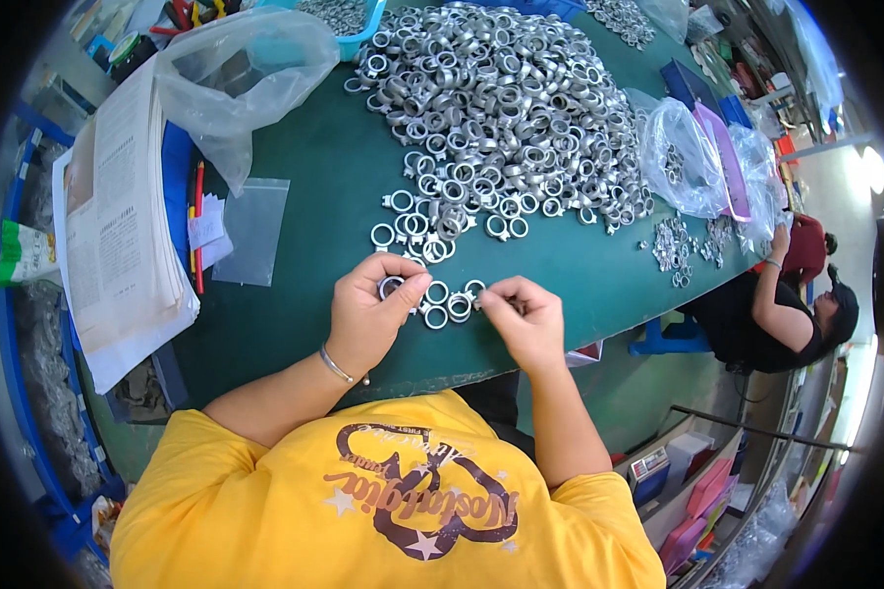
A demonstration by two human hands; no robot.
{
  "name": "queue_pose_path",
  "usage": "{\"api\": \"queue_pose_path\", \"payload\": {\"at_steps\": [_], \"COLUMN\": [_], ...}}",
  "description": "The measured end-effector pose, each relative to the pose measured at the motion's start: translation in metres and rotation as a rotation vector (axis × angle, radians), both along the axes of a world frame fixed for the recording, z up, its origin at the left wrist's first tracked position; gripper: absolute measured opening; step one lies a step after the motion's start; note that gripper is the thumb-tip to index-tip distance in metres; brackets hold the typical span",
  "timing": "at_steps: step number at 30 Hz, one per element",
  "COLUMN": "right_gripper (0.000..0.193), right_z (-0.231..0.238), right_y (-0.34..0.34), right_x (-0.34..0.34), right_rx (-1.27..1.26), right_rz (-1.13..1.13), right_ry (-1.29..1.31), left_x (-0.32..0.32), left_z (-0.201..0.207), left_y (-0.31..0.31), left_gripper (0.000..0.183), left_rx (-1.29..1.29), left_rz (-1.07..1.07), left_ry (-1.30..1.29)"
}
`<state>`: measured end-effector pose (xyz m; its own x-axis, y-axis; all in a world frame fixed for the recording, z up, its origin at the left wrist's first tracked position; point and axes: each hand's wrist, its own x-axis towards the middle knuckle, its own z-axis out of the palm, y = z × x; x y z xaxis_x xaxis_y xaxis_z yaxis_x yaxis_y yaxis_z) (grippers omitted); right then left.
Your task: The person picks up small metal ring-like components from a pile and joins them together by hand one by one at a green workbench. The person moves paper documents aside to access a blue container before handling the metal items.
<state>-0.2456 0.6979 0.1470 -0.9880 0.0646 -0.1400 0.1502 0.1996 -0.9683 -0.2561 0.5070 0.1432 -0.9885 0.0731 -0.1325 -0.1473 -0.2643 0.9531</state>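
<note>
Several small silver metal rings with little side lugs lie between my hands at the near side of the green table. My left hand (365,306) is closed, with thumb and forefinger on a metal ring (390,288). Curled inward, my right hand (528,322) has its thumb and forefinger at the edge of another metal ring (474,289). Something dark shows between its bent fingers, too small to name. Touching rings (436,316) sit in a small cluster between the two hands. Beyond them spreads a large heap of like rings (506,108).
At the left are stacked papers (118,216), a red pen (199,231), a clear plastic bag (250,69) and a flat small bag (253,231). A bag of rings (680,162) and a pink tray (722,162) stand right. A co-worker (781,319) sits at the far right.
</note>
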Motion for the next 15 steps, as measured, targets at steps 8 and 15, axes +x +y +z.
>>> {"api": "queue_pose_path", "payload": {"at_steps": [8, 15], "right_gripper": [0.015, 0.008], "right_z": [0.013, 0.010], "right_y": [-0.018, -0.011], "right_x": [0.003, 0.011], "right_rx": [0.549, -0.088], "right_rz": [0.138, 0.034], "right_ry": [-0.015, -0.187], "left_x": [0.002, 0.007], "left_z": [-0.006, -0.004], "left_y": [0.001, 0.001], "left_gripper": [0.006, 0.007], "left_rx": [-0.158, -0.155], "left_rz": [-0.022, -0.177], "left_ry": [0.122, 0.115]}}
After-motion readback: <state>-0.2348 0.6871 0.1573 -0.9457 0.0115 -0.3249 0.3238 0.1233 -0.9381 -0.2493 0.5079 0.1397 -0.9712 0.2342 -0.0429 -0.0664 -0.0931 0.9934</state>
